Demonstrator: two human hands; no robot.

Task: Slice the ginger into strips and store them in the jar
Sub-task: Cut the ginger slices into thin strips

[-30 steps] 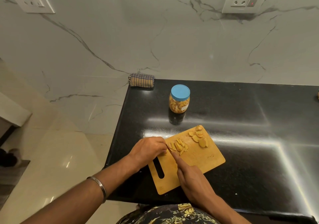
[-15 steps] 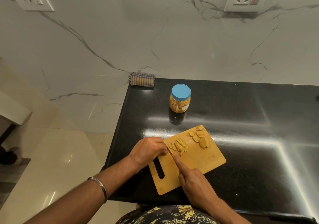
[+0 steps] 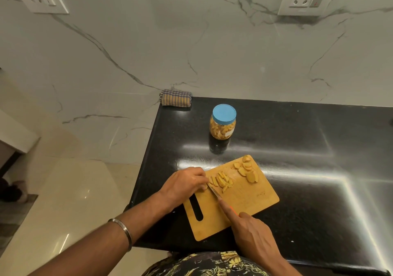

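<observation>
A wooden cutting board (image 3: 251, 199) lies on the black counter near its front left corner. Cut ginger strips (image 3: 221, 180) are piled at the board's upper left, and round ginger slices (image 3: 247, 170) lie at its far corner. My left hand (image 3: 184, 183) has its curled fingers on a piece of ginger at the strips' left edge. My right hand (image 3: 251, 231) grips a knife (image 3: 214, 191) with the index finger along its back; the blade tip meets the ginger beside my left fingers. A jar (image 3: 222, 122) with a blue lid, holding ginger pieces, stands behind the board.
A folded striped cloth (image 3: 176, 98) lies at the counter's back left corner against the marble wall. The black counter (image 3: 308, 148) stretches to the right. Its left edge drops to a glossy floor (image 3: 70, 197). Two wall sockets sit high on the wall.
The right hand with the knife has drawn back slightly toward me between cuts. The left hand stays on the ginger. The view shifted a little.
</observation>
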